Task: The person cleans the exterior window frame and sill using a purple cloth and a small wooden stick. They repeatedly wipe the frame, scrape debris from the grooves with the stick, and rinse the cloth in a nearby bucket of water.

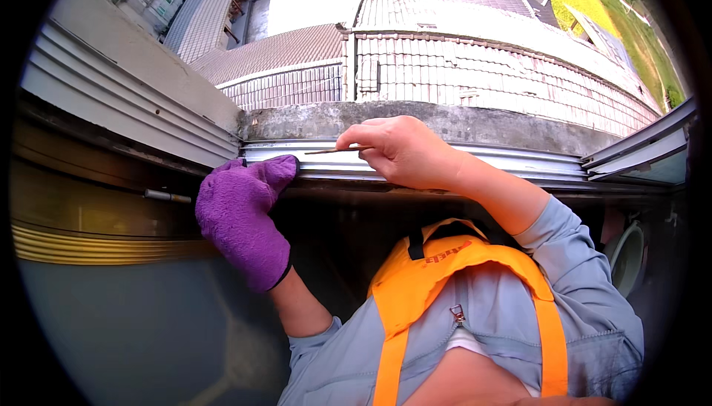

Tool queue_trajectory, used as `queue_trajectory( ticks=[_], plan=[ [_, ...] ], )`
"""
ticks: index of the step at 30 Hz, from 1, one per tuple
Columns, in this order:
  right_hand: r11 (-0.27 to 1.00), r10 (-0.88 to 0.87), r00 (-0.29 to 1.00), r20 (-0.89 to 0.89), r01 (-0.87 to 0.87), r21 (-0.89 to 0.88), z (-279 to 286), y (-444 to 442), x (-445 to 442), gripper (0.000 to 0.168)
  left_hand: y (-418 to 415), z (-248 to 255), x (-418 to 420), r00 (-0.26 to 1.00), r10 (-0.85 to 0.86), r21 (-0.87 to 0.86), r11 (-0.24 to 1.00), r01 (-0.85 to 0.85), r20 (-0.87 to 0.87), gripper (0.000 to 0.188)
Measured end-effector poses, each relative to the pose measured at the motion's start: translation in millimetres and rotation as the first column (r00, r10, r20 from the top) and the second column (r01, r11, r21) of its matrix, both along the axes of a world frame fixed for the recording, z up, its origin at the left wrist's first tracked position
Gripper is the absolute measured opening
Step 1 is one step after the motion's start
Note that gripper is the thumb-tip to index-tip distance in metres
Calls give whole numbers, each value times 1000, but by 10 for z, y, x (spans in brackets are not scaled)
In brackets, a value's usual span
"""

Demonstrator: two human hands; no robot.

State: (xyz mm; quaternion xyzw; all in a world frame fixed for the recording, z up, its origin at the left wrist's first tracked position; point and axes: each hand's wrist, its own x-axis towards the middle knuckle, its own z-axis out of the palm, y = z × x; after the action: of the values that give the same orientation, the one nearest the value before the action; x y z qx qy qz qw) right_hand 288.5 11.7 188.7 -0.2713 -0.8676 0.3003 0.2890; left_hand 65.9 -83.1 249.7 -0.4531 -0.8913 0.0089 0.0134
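My left hand (245, 222) is inside a purple plush cleaning mitt (233, 194) with dark edging, which hides the fingers. The mitt's tip rests at the left end of a white metal window track (328, 168), close to the corner of the frame. Above the same track, my right hand (397, 150) pinches a thin brown stick (328, 151) between thumb and fingers. The stick points left towards the mitt, and its tip appears slightly apart from it.
Beyond the track runs a weathered concrete ledge (389, 119), with tiled roofs (473, 67) far below. White frame channels (128, 94) rise on the left; a sliding sash (639, 150) stands right. An orange apron (411, 283) covers my front. A pale basin (628, 253) is at right.
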Motion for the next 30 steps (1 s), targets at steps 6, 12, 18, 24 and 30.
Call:
queue_trajectory(
  ticks=[6, 12, 18, 24, 30],
  plan=[
    [931, -267, 954, -136, 219, -291, 125, -786, 1611, 24, 330, 159, 1299, 863, -499, -209, 855, 475, -77, 29],
    [601, -687, 722, -82, 501, -623, -275, -1741, 2784, 24, 548, -685, 2461, -63, -992, 462, -107, 881, -109, 31],
    [410, -868, 492, 72, 790, -456, -331, -2306, 3231, 26, 682, -659, 3418, -362, -904, -118, -343, 932, -228, 26],
    [474, -866, 456, 203, 879, 46, -106, -2406, 3371, 20, 567, -731, 3472, -364, -931, 300, -344, 890, 9, 52],
    [358, -926, 260, 275, 838, 412, 327, -2294, 3443, 20, 469, -816, 3329, -330, -944, 540, -275, 795, 5, 55]
  ],
)
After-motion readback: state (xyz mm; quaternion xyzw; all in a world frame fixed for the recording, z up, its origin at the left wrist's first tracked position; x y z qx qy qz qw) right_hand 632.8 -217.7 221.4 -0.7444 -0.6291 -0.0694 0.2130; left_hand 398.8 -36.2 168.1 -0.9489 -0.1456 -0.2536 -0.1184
